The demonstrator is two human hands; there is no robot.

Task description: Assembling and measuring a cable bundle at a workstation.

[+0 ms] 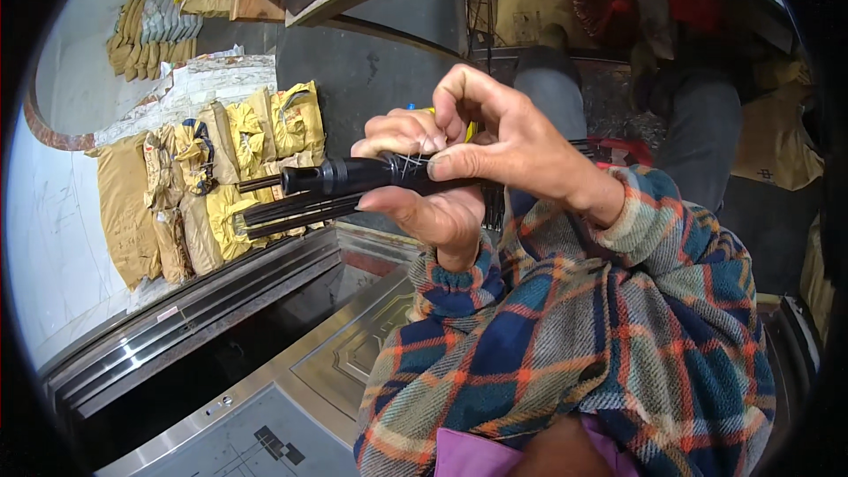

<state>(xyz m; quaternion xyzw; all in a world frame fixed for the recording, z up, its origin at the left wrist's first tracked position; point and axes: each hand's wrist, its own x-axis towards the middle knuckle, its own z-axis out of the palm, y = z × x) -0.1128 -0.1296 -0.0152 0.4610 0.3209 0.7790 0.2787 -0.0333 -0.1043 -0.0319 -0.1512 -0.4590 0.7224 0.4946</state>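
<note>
A black, ridged tubular handle (pixel 353 175) with a hollow end lies across my left hand (pixel 442 212). Alongside it runs a bundle of thin black rods (pixel 305 214), somewhat like a bare umbrella frame. My left hand is closed around both, its thumb below and its fingers on the far side. Thin pale strands (pixel 412 164), thread or fine wire, cross over the black piece near its middle. My right hand (pixel 503 141) is closed in a pinch at these strands, its thumb pressing beside them. The rods' other end is partly hidden behind my right hand and sleeve.
Brown and yellow wrapped packets (pixel 212 177) lie in rows at the left. Beyond them are more stacked bundles (pixel 155 35). A metal-framed opening (pixel 194 318) and a panelled door (pixel 353 344) are at the lower left. Another person's legs (pixel 698 124) show at the upper right.
</note>
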